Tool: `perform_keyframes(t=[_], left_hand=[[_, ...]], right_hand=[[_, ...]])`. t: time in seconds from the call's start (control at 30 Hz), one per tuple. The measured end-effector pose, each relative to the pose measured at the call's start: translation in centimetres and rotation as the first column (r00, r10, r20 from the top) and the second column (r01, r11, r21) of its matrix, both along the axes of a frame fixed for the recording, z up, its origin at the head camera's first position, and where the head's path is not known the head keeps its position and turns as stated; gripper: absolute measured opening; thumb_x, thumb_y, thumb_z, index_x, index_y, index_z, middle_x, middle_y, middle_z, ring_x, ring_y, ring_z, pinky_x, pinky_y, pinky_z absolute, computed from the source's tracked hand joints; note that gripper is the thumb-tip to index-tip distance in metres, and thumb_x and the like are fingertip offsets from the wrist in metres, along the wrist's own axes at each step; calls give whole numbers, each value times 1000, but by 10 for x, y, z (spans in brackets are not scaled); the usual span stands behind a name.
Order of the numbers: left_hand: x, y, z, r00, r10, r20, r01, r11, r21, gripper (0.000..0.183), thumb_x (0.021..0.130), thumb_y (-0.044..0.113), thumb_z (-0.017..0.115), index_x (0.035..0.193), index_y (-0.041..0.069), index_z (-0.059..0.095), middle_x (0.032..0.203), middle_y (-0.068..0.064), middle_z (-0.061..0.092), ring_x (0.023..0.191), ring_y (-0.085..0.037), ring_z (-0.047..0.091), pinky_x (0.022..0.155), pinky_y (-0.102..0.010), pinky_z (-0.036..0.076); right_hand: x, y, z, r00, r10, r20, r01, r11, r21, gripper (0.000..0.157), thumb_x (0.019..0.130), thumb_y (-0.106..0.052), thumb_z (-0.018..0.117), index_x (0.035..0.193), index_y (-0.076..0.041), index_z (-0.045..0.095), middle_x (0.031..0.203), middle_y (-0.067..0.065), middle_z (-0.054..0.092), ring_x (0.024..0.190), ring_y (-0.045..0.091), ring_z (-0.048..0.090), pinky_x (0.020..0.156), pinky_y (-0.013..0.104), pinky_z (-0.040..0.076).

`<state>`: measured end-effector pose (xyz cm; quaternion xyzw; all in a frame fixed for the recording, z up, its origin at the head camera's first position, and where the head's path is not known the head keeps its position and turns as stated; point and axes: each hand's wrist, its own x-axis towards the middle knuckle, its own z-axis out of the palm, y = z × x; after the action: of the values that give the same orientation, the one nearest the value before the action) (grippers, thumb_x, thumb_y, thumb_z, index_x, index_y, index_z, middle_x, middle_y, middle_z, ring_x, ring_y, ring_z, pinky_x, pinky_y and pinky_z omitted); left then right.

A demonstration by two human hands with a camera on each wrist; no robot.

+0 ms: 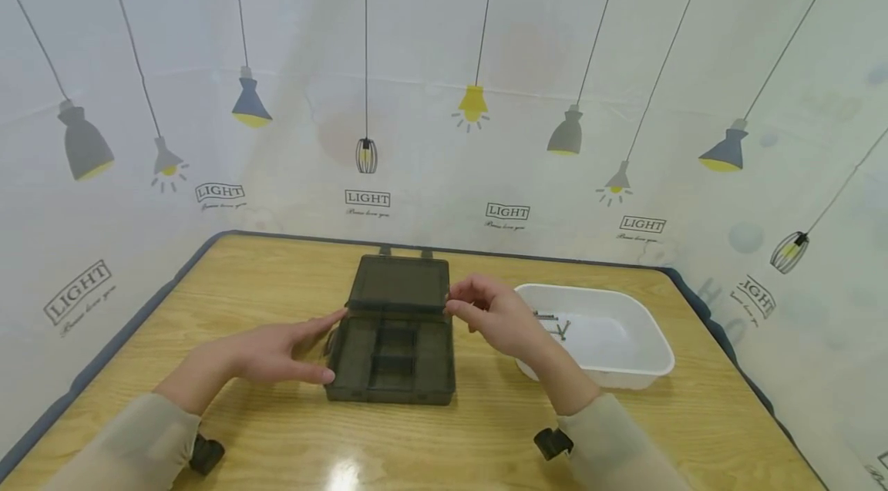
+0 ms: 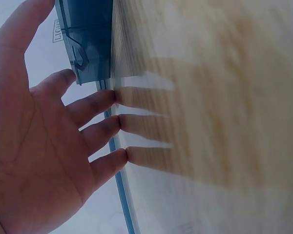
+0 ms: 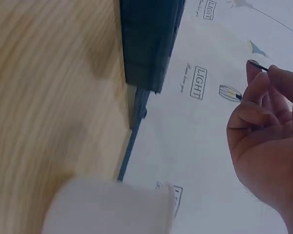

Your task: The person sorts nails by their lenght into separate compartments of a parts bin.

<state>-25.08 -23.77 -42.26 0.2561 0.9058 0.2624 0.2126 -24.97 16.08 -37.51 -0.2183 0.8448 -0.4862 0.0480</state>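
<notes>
A dark translucent compartment box [image 1: 391,356] lies on the table with its lid [image 1: 398,283] folded back. My left hand [image 1: 274,352] is at the box's left side, fingers spread, thumb at the front corner and index finger near the hinge. In the left wrist view its other fingers touch the tabletop. My right hand [image 1: 496,314] is raised beside the lid's right edge. Between thumb and fingertip it pinches a small, thin, dark screw [image 3: 258,65], seen in the right wrist view; its ends are partly hidden. Several screws [image 1: 558,327] lie in a white tray [image 1: 652,329].
The wooden table [image 1: 277,437] has a dark edge, with a printed curtain [image 1: 430,121] rising behind it and at both sides. The white tray stands right of the box, partly behind my right forearm. Two dark latches [image 1: 425,253] stick out from the lid's far edge.
</notes>
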Motion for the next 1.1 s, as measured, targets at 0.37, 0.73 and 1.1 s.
perform_keyframes(t=[0.37,0.73,1.1], left_hand=[[-1,1,-2,1000,9,-15,-9,1000,-20,103,99,67,72,178,35,15,182,-10,28,165,-52,29,126,-78,30],[-1,3,-2,1000,19,17,-19,1000,-12,102,100,66,72,178,34,15,180,-11,34,165,-51,29,126,-77,31],[-1,3,-2,1000,24,21,-23,1000,-5,102,100,65,72,178,34,16,179,-12,36,164,-51,31,125,-77,32]], right_hand=[[-10,-40,-26,990,15,138,-1,995,-102,18,108,-26,72,118,-11,72,112,9,77,84,25,64,82,46,62],[-18,-77,-40,973,36,226,2,986,-167,21,107,-22,73,117,-4,72,107,8,81,72,14,61,70,28,58],[-14,-102,-40,966,13,258,10,996,-87,11,107,-15,72,112,-5,72,100,8,82,57,14,62,64,33,61]])
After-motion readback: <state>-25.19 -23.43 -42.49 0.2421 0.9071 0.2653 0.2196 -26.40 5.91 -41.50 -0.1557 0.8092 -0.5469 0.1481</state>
